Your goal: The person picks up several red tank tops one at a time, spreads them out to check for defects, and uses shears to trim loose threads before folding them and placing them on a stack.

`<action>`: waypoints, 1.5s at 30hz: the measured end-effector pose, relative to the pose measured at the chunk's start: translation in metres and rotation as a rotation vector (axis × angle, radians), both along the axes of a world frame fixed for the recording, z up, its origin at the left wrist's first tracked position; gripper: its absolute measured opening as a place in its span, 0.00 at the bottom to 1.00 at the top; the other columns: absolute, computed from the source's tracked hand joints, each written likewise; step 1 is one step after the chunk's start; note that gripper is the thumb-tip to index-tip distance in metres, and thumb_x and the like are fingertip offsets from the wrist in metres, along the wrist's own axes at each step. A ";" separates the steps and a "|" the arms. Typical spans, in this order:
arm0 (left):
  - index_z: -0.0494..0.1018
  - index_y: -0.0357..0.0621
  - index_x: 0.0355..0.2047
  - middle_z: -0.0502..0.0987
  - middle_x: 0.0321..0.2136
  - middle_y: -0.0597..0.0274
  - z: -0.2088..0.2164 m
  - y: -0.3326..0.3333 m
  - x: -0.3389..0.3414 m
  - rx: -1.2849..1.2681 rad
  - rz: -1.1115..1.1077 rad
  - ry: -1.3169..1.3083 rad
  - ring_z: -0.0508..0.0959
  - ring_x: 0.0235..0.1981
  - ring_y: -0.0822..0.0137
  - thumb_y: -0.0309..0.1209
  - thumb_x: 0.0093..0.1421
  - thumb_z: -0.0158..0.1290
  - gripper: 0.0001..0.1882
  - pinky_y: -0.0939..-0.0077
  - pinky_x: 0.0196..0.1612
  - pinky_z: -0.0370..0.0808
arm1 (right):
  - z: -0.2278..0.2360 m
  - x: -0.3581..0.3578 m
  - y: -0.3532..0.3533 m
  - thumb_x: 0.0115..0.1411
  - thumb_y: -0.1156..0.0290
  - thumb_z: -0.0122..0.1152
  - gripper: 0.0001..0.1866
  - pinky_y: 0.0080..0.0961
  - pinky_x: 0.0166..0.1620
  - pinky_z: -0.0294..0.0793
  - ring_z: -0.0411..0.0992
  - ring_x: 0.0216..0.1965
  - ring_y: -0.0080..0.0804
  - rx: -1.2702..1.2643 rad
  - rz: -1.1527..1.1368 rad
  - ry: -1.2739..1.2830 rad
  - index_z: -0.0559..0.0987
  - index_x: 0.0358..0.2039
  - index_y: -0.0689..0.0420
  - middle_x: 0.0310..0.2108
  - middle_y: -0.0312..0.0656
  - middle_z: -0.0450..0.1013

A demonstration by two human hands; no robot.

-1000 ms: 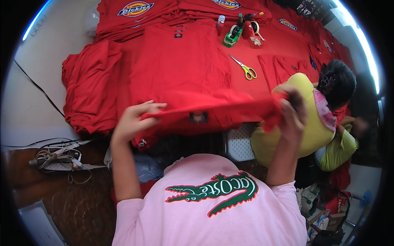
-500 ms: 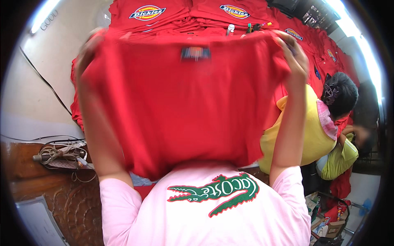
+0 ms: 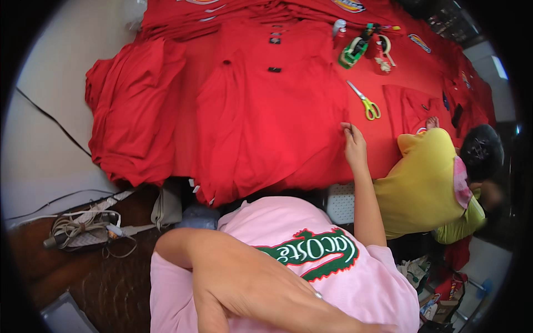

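Observation:
A red shirt (image 3: 277, 116) lies spread on the table in front of me, with a small dark neck label and other shirts' labels just beyond. At its right edge, my right hand (image 3: 356, 147) is closed, pinching the fabric between thumb and fingers. My left hand (image 3: 261, 283) is raised close in front of my pink shirt, away from the red cloth, with fingers stretched to the right and holding nothing visible; its fingertips are partly cut off by the lower edge. Scissors with yellow-green handles (image 3: 371, 108) lie just beyond my right hand.
A bunched red garment pile (image 3: 133, 111) hangs at the table's left. A green tape dispenser (image 3: 353, 53) and a white-capped bottle (image 3: 339, 28) stand at the back. A co-worker in yellow (image 3: 425, 186) sits at right. Bundled cords (image 3: 83, 225) lie lower left.
The red shirt held up by both hands has come down onto the table. My left hand has let go and moved toward my chest; my right hand has lowered, still gripping the cloth.

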State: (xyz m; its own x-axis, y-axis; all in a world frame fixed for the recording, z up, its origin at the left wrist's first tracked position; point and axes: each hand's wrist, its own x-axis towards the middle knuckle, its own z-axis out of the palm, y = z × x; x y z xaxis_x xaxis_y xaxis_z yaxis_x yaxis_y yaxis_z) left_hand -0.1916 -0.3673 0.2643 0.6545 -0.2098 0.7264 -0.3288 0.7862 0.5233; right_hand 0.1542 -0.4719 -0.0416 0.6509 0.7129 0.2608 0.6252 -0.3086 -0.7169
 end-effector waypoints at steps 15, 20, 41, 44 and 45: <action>0.73 0.28 0.61 0.76 0.56 0.31 -0.056 0.078 -0.005 0.134 0.214 -0.207 0.79 0.58 0.39 0.67 0.65 0.53 0.48 0.43 0.61 0.71 | 0.003 0.021 -0.015 0.65 0.63 0.70 0.21 0.31 0.48 0.76 0.78 0.41 0.34 -0.182 -0.184 0.323 0.79 0.50 0.65 0.39 0.51 0.79; 0.79 0.33 0.46 0.82 0.44 0.56 -0.165 0.135 -0.062 0.343 1.210 1.062 0.81 0.47 0.64 0.26 0.67 0.58 0.10 0.69 0.52 0.77 | 0.042 -0.022 0.022 0.70 0.63 0.63 0.20 0.37 0.55 0.75 0.78 0.49 0.47 -0.283 -0.200 -0.027 0.77 0.54 0.66 0.48 0.55 0.78; 0.79 0.42 0.45 0.74 0.32 0.64 -0.279 0.141 -0.073 1.102 1.677 1.273 0.74 0.31 0.73 0.22 0.57 0.65 0.14 0.77 0.38 0.75 | 0.063 -0.210 0.149 0.65 0.68 0.71 0.12 0.18 0.35 0.68 0.63 0.30 0.14 -0.357 0.625 0.639 0.81 0.43 0.62 0.27 0.28 0.70; 0.79 0.38 0.40 0.75 0.31 0.70 -0.256 0.134 -0.064 0.760 1.522 1.337 0.72 0.29 0.80 0.20 0.57 0.65 0.11 0.83 0.35 0.72 | 0.069 -0.208 0.146 0.63 0.68 0.73 0.12 0.21 0.35 0.71 0.68 0.30 0.17 -0.212 0.608 0.630 0.83 0.43 0.61 0.27 0.33 0.75; 0.79 0.37 0.39 0.76 0.30 0.70 -0.242 0.124 -0.058 0.687 1.504 1.320 0.72 0.28 0.81 0.19 0.57 0.65 0.10 0.84 0.35 0.72 | 0.072 -0.208 0.145 0.62 0.68 0.73 0.13 0.23 0.35 0.72 0.69 0.29 0.19 -0.143 0.605 0.654 0.84 0.43 0.60 0.26 0.35 0.76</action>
